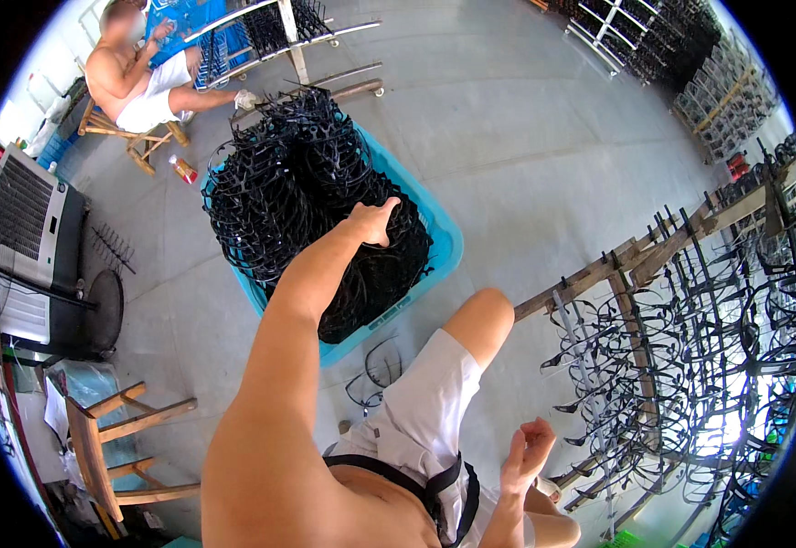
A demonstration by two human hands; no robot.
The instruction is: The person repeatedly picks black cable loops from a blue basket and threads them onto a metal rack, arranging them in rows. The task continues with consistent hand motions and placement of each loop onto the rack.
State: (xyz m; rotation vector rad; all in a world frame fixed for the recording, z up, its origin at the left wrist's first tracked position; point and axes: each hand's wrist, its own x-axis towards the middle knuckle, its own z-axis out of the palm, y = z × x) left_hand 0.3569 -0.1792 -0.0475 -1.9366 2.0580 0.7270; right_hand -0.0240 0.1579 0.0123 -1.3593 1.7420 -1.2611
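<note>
Black plastic frame pieces (311, 196) lie heaped in a blue tub (446, 245) on the grey concrete floor (526, 137), ahead of the seated person and somewhat to their left. The left hand (372, 222) is stretched out over that heap, fingers curled down into the tangle at its right-hand crest; whether they have closed on a piece cannot be told, since the knuckles hide the fingertips. The right hand (526, 454) is held low beside the right thigh, loosely cupped with nothing in it, and sits just short of the wooden hanging rack (654, 265), whose pegs carry rows of the same black pieces.

So the heap lies forward-left and the rack right, with the person's bare knee (485, 315) between them. The left hand is the nearer to the pile by far; the right is the nearer to the rack. The tub's long axis runs from upper left to lower right, its near corner pointing toward the knee (a few loose black pieces (375, 370) lie on the floor just beside that corner).

Open floor stretches beyond the tub. On the far left stand a wooden chair (110, 438) and a boxy cooling unit (23, 237); another person (137, 78) sits at a second rack further off, well apart.
</note>
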